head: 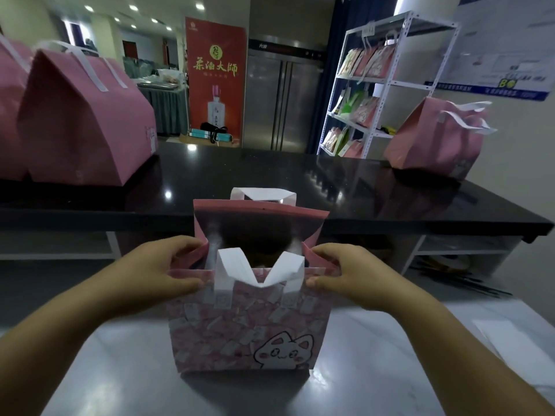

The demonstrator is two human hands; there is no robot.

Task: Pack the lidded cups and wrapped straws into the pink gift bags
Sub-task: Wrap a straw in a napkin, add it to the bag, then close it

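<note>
Head view, from the left: two folded-shut pink bags (87, 115) stand on the black worktop (270, 175). Nearer, the left hand (162, 265) pinches the left top edge of the open pink gift bag (246, 331), its fingers (183, 243) curled over the creased side and the thumb on the front panel. This bag stands upright on the grey worktop (120, 370) with its white handles (258, 265) raised. Its inside is too dark to tell whether a cup or straw is in it, and none shows elsewhere. The right hand (339, 271) pinches the right top edge likewise. Further right, another closed bag (435, 139) sits on the black worktop beside a rack (387, 85). The step seems to be working the bag's mouth. Next comes loading it, or folding the top shut if it is full.
</note>
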